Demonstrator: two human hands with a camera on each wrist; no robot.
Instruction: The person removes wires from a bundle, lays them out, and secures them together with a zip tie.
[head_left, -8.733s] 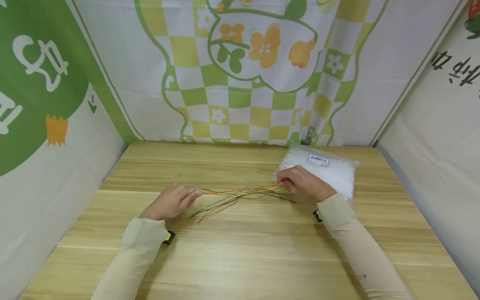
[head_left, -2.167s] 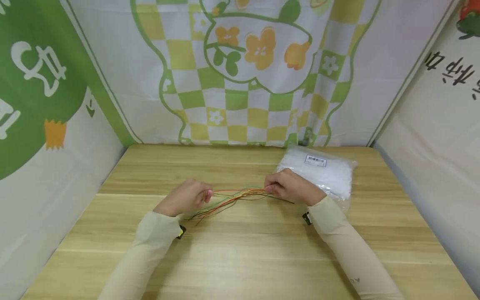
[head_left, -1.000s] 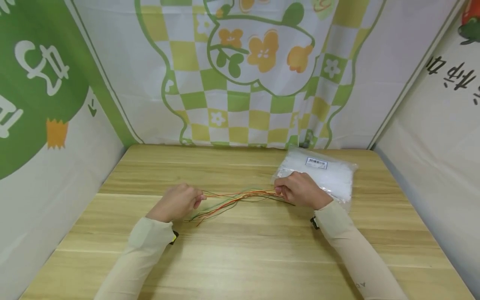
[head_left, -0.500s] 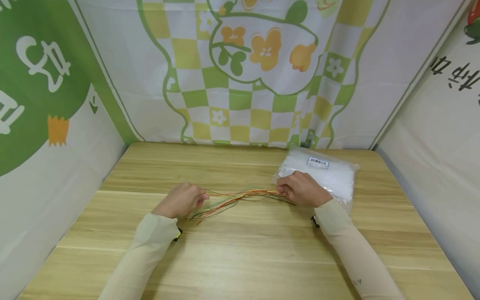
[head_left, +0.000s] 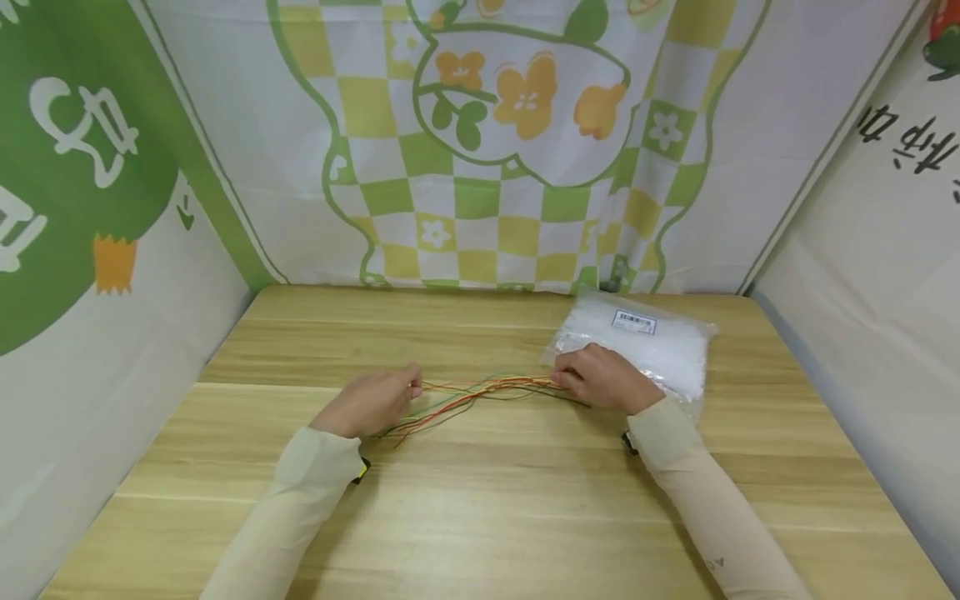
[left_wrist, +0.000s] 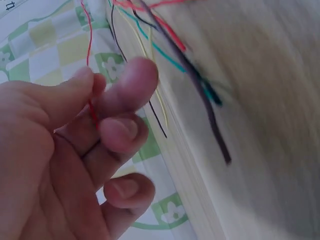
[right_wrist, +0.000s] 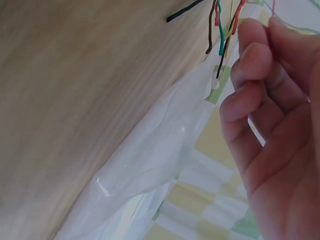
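A loose bundle of thin wires (head_left: 483, 390) in red, yellow, green and dark colours stretches between the two hands over the table. The left hand (head_left: 373, 402) is at its left side; in the left wrist view, thumb and forefinger pinch a red wire (left_wrist: 89, 40) whose end crosses the other fingers. At the bundle's right side, the right hand (head_left: 606, 379) pinches a thin reddish wire (right_wrist: 273, 7) between thumb and forefinger. Several other wire ends spread freely below the left hand, and a dark one (head_left: 573, 402) pokes out under the right hand.
A clear plastic bag (head_left: 678, 354) of white contents with a barcode label (head_left: 634, 322) lies right behind the right hand. Beneath everything is a wood-grain table (head_left: 480, 517), with a patterned curtain (head_left: 480, 200) at its back edge and fabric walls on both sides.
Compared with 8.7 s ago, the left hand is further right, and fewer wire ends show by the right hand. In the last half second the left fingertips have tipped upward; the right hand has barely moved.
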